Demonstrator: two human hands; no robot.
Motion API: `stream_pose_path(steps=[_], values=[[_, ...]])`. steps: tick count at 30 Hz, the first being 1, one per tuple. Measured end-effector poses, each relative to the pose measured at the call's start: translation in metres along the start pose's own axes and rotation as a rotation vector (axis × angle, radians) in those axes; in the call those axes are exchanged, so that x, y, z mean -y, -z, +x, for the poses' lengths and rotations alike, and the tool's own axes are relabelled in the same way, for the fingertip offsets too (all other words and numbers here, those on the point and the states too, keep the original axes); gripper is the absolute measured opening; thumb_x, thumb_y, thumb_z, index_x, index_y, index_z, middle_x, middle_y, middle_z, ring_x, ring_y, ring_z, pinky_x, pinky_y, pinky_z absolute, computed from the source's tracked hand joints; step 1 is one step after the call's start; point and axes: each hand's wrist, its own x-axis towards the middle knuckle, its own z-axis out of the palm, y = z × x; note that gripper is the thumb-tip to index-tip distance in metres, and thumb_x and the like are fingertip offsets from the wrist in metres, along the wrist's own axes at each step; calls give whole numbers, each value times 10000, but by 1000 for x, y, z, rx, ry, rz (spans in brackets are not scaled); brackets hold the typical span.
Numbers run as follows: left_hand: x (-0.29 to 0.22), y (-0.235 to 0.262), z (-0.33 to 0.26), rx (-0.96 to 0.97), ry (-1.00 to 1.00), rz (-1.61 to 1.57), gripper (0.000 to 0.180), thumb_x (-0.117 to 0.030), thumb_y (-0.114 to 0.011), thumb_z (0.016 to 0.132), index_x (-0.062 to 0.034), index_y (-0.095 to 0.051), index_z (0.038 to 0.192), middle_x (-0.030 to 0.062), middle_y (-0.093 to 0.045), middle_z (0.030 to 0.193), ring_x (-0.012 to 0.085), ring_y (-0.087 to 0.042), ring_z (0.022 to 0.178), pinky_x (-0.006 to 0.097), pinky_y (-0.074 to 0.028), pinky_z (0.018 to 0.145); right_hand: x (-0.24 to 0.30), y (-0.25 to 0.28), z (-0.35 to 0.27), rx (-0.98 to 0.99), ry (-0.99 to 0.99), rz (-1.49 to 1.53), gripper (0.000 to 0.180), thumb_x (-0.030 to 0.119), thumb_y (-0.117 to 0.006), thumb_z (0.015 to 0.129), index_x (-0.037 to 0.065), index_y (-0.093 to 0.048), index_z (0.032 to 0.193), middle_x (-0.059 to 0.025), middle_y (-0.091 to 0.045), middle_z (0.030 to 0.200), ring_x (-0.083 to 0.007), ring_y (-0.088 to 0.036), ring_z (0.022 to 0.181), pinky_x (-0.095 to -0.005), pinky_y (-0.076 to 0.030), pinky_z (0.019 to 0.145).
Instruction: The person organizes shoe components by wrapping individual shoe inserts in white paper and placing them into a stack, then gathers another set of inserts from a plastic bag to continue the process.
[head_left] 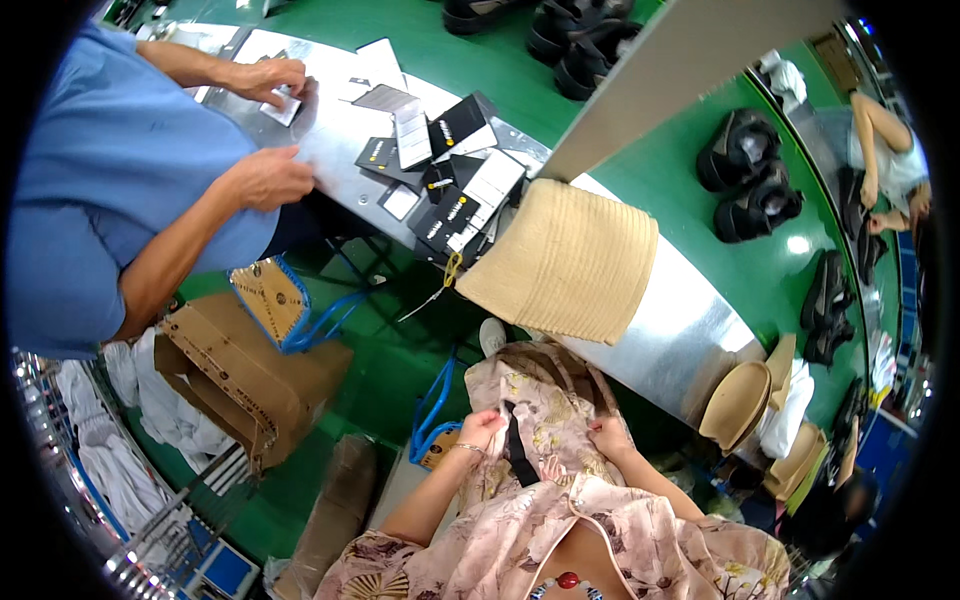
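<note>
Well — a black strip lies between the hands; left is nearer.

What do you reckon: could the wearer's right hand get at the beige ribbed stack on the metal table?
Probably yes: the right hand is at the flowered fabric, the beige ribbed stack lies by the near edge of the metal table, and nothing visible blocks the way between.

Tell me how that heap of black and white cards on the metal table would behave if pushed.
The card heap would probably spread rather than move as one, since its cards overlap at mixed angles. Single cards look thin, so likely light and bendable. They may slide easily, as the metal table looks smooth and shiny.
</note>
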Motion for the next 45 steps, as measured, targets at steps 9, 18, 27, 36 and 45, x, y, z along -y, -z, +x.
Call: stream_pose_path(steps=[9,18,27,36,45], values=[[42,-34,41,563,-188,761,127,-151,-640,808,-30,-630,847,55,-626,729,129,-561,652,289,-459,588,90,-56,-58,780,262,595,125,117,-652,831,33,-651,924,-11,-637,818,-72,-550,740,-209,-457,665],[3,-103,133,354,-549,1753,170,-229,-561,788,-69,-604,823,150,-612,750,347,-589,694,426,-471,620,-83,-135,73,-270,99,350,170,108,-543,777,32,-646,889,-159,-638,744,-285,-613,699,-341,-492,660],[8,-165,238,425,-818,2360,147,-206,-568,758,-74,-592,817,134,-587,744,332,-575,697,414,-465,620,-193,-138,203,-432,-301,905,177,117,-549,812,11,-618,936,-139,-641,812,-251,-606,742,-344,-483,698],[80,-179,319,557,-796,2489,134,-183,-576,728,-78,-579,811,119,-563,739,317,-560,701,402,-458,621,-158,-191,144,-457,-88,1085,218,107,-575,826,0,-579,1016,-97,-642,863,-177,-596,756,-304,-483,704],[116,-177,350,648,-678,2576,133,-160,-584,698,-83,-566,805,104,-538,734,303,-545,704,389,-451,621,-168,-255,75,-359,-161,1459,159,27,-509,869,-6,-542,1021,-36,-608,831,-113,-570,777,-254,-473,709]])
